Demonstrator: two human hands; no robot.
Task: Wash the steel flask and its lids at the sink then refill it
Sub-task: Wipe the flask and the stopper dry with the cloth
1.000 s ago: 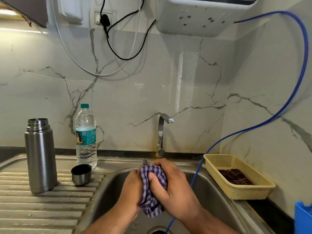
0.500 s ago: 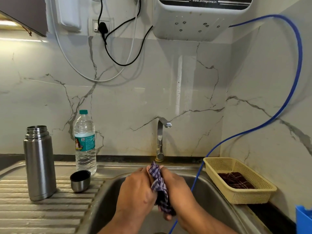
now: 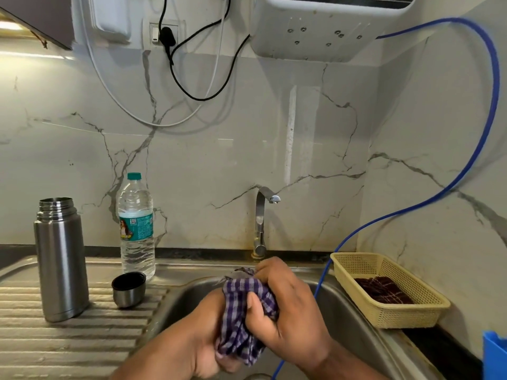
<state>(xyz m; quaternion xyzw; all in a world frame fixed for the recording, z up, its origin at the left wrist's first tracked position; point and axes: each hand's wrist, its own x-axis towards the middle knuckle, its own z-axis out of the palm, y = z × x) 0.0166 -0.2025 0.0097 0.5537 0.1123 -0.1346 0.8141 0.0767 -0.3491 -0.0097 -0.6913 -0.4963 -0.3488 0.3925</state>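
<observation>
Standing upright with its mouth open, the flask (image 3: 61, 259) sits on the draining board (image 3: 55, 346). Its cup lid (image 3: 128, 289) lies open side up just beside it, with a water bottle (image 3: 136, 229) behind. None of these has shifted in the last second. Over the sink (image 3: 343, 311), both hands work a checked cloth (image 3: 241, 311). The left hand (image 3: 203, 341) clutches it from below. The right hand (image 3: 290, 305) has rolled back over the top, fingers curled tight round it, after pressing palm to palm a moment ago. Whether another lid sits inside the cloth cannot be told. Washing looks finished and drying under way; refilling remains.
</observation>
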